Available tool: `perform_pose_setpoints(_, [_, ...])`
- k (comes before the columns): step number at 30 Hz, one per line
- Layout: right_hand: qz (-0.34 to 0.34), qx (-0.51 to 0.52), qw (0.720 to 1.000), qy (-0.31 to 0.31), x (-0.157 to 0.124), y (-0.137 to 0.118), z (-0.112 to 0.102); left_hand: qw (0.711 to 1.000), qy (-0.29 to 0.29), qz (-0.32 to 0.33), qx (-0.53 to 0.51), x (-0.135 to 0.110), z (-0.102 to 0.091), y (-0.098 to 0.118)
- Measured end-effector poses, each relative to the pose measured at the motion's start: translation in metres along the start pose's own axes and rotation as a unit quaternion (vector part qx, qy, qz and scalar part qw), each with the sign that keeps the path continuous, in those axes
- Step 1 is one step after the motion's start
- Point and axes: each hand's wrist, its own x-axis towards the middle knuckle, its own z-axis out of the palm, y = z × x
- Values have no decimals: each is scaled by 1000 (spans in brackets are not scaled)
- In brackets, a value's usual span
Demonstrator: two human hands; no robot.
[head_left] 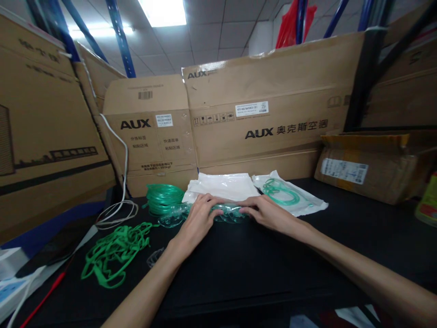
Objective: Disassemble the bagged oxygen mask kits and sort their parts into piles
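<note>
A row of clear green plastic pieces (234,213), which look like face masks laid together, lies on the black table. My left hand (204,212) is closed over the row's middle, its thumb on the near side. At the right end, my right hand (261,210) grips the row with its thumb in front and fingers behind. More of the clear pieces (172,216) stick out left of my left hand. Just behind lie white pouches (223,183), partly hidden by my hands. A coil of green tubing (164,198) sits behind the pieces at the left.
Tangled green straps (118,253) and a small clear item (155,258) lie left of my left forearm. A pouch with green tubing (290,196) rests at the back right. Cardboard panels (218,132) wall the back; a carton (362,168) stands right. A white cable (125,168) hangs left.
</note>
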Motion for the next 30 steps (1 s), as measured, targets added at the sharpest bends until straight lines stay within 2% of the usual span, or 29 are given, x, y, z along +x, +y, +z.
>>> perform_pose_setpoints(6, [-4, -84, 996, 25, -7, -11, 1, 999, 32, 17, 34, 3, 13, 0])
perform_pose_setpoints(9, [14, -131, 989, 60, -10, -11, -8, 997, 50, 31, 41, 5, 18, 0])
perform_pose_setpoints(13, [60, -176, 975, 119, -18, 18, -48, 997, 42, 31, 47, 6, 19, 1])
perform_pose_setpoints(15, [87, -200, 968, 127, -30, 42, -74, 997, 49, 34, 50, 5, 16, 3])
perform_pose_setpoints(17, [93, -215, 966, 109, -49, 69, -95, 995, 78, 43, 52, 4, 11, 8])
perform_pose_setpoints(19, [78, -239, 965, 73, -72, 96, -109, 991, 112, 55, 48, 4, 6, 20])
perform_pose_setpoints(21, [82, -276, 956, 49, -93, 118, -112, 990, 111, 75, 41, 7, 4, 38])
perform_pose_setpoints(24, [81, -297, 950, 43, -110, 136, -105, 993, 28, 112, 40, 21, 14, 74])
perform_pose_setpoints(27, [59, -295, 951, 70, -107, 131, -98, 990, -32, 124, 57, 44, 39, 113])
perform_pose_setpoints(30, [56, -317, 940, 110, -100, 111, -98, 991, -28, 107, 74, 71, 72, 142])
